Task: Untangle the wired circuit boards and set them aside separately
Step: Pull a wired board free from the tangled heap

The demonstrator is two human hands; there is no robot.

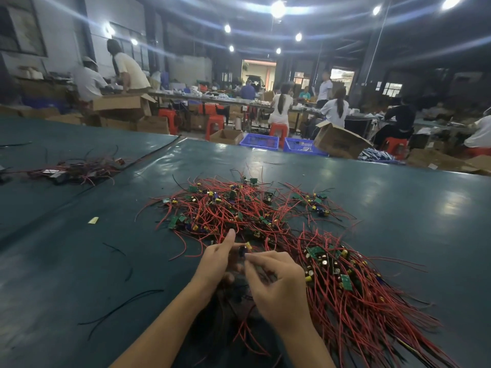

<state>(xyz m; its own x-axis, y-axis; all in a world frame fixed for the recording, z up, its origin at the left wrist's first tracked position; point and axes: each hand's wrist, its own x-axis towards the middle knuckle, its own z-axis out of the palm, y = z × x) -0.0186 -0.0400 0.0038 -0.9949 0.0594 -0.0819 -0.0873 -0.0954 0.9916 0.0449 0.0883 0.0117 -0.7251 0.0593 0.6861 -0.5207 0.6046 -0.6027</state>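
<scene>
A small circuit board (245, 249), with a yellow part on top, is held up just above the near edge of the tangled pile of wired circuit boards (233, 205). It is gripped between both hands. The left hand (216, 262) is curled around its lower side, with one finger stretched upward. The thumb and forefinger of the right hand (276, 288) are pinched together on the board's right edge, and the other fingers are bent. Whether a wire is also pinched there cannot be told.

The tangled pile is spread in the middle of the dark green table (66, 274), with red wires crossing in all directions. To the right of the hands, a second bundle of boards (345, 290) is laid with its red wires mostly parallel, pointing toward the near right. A third, smaller heap (77, 170) is seen far to the left. Loose black wires (119, 306) are scattered left of the arms. Beyond the table, blue crates (259, 141) and a cardboard box (340, 140) are placed on the floor.
</scene>
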